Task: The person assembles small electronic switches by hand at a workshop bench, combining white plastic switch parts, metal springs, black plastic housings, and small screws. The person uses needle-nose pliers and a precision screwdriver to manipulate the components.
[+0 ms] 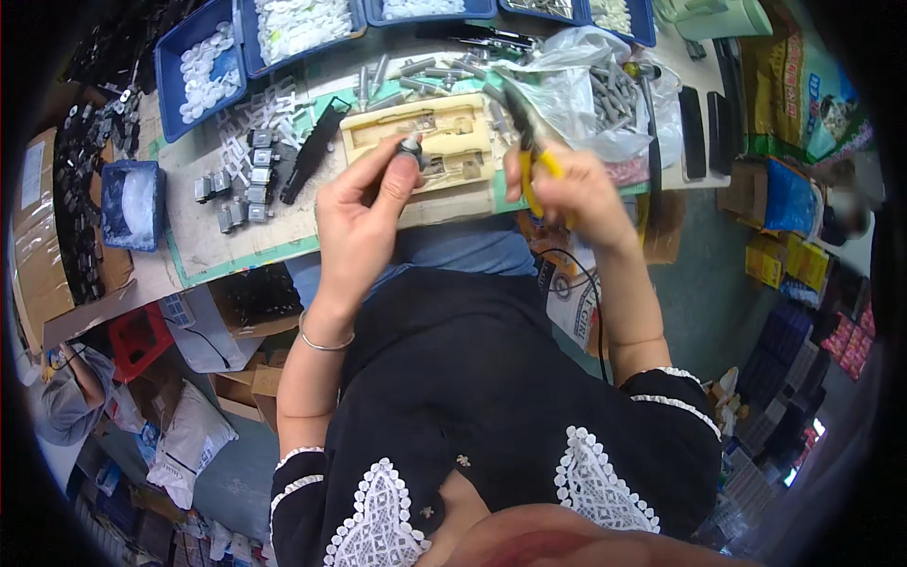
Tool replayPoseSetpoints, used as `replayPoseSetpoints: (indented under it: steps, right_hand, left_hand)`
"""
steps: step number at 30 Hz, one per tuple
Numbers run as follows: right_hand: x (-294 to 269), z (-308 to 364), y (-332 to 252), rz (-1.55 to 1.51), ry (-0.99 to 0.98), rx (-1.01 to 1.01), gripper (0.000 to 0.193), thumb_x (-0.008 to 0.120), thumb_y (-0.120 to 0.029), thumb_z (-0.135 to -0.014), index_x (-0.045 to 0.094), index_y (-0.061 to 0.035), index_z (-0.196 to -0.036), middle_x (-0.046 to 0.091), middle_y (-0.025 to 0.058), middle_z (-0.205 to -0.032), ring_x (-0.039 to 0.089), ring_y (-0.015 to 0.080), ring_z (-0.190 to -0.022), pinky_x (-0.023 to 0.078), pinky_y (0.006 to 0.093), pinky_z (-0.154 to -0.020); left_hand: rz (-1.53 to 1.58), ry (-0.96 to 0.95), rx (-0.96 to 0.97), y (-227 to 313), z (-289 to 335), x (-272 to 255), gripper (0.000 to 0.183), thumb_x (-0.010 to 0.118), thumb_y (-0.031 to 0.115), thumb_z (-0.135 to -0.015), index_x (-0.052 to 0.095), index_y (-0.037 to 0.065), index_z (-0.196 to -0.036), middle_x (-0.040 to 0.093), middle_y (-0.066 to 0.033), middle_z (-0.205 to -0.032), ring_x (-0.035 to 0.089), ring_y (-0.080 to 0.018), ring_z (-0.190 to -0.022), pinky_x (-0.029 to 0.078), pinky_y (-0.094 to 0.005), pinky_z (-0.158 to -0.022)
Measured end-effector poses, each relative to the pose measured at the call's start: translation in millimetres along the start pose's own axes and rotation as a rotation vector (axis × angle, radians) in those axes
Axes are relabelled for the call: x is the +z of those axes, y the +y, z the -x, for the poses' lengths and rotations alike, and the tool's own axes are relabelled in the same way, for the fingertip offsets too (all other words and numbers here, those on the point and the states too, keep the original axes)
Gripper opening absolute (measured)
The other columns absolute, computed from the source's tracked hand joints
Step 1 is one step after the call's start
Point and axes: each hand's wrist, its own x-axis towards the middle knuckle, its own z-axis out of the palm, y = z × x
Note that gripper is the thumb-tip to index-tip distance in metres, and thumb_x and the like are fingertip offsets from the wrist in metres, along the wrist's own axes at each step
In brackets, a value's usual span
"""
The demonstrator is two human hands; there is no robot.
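Observation:
Between thumb and fingertips my left hand (pixel 362 203) pinches a small dark cylindrical part (pixel 412 148) with a pale tip, held over a cream moulded fixture (pixel 364 125) with recesses. My right hand (pixel 588 194), slightly blurred, is closed around the yellow handles of a pair of pliers (pixel 526 175). Their dark jaws point away from me, past the fixture's right end; whether the jaws are apart I cannot make out. Left of the fixture lies a long black plastic housing (pixel 316 151). Loose grey cylinders (pixel 416 68) are scattered behind the fixture.
Blue bins (pixel 170 94) of white parts line the table's back. Silver-and-black block parts (pixel 257 180) and white plastic pieces (pixel 269 111) lie left. A clear plastic bag (pixel 576 47) of grey cylinders sits at right, near black bars (pixel 694 132). A small blue tray (pixel 111 203) stands far left.

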Motion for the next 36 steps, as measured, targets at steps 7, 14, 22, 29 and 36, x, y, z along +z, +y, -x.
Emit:
replayPoseSetpoints:
  steps: [7, 14, 22, 29, 36]
  right_hand:
    - [34, 1, 2, 0.634, -0.070, -0.405, 0.025, 0.057, -0.019, -0.085, 0.052, 0.0016, -0.072, 0.048, 0.0179, -0.113, 0.046, 0.0306, -0.105, 0.032, 0.0383, -0.094]
    - [43, -1, 6, 0.901, -0.049, -0.430, 0.020, 0.061, -0.017, -0.078, 0.056, 0.0028, -0.075, 0.050, 0.0198, -0.106, 0.046, 0.0351, -0.100, 0.037, 0.0408, -0.088]
    - [12, 4, 32, 0.557, 0.230, -0.351, 0.027, 0.055, -0.022, -0.086, 0.055, 0.0030, -0.076, 0.049, 0.0187, -0.105, 0.049, 0.0308, -0.096, 0.039, 0.0349, -0.084]
    - [-2, -11, 33, 1.437, 0.661, -0.229, 0.030, 0.065, -0.022, -0.079, 0.056, 0.0044, -0.090, 0.049, 0.0247, -0.108, 0.052, 0.0367, -0.098, 0.042, 0.0406, -0.082]
    - [-16, -64, -2, 1.500, 0.564, -0.532, 0.024, 0.062, -0.014, -0.080, 0.059, -0.0033, -0.101, 0.057, 0.0132, -0.106, 0.056, 0.0298, -0.092, 0.044, 0.0391, -0.082]
  left_hand:
    - [-0.703, 0.076, 0.621, 6, 0, 4, 0.021, 0.062, 0.003, -0.084, 0.062, -0.006, -0.103, 0.067, -0.0134, -0.092, 0.063, -0.0212, -0.079, 0.048, -0.0292, -0.074]
    - [-0.644, 0.002, 0.500, 2, 6, -8, 0.021, 0.064, 0.002, -0.081, 0.063, -0.006, -0.100, 0.066, -0.0130, -0.084, 0.061, -0.0174, -0.071, 0.047, -0.0272, -0.064]
    - [-0.048, -0.504, -0.292, 9, 33, -77, 0.022, 0.061, 0.013, -0.086, 0.065, -0.004, -0.100, 0.066, -0.0058, -0.083, 0.057, -0.0083, -0.072, 0.046, -0.0212, -0.065]
    - [-0.813, -0.404, -0.651, -3, 67, -182, 0.025, 0.066, 0.011, -0.077, 0.065, -0.003, -0.098, 0.068, -0.0120, -0.086, 0.061, -0.0121, -0.076, 0.048, -0.0273, -0.069]
    - [-0.883, -0.256, -0.328, 23, 56, -148, 0.028, 0.068, 0.011, -0.076, 0.063, 0.000, -0.101, 0.065, -0.0125, -0.090, 0.061, -0.0257, -0.074, 0.048, -0.0311, -0.068]
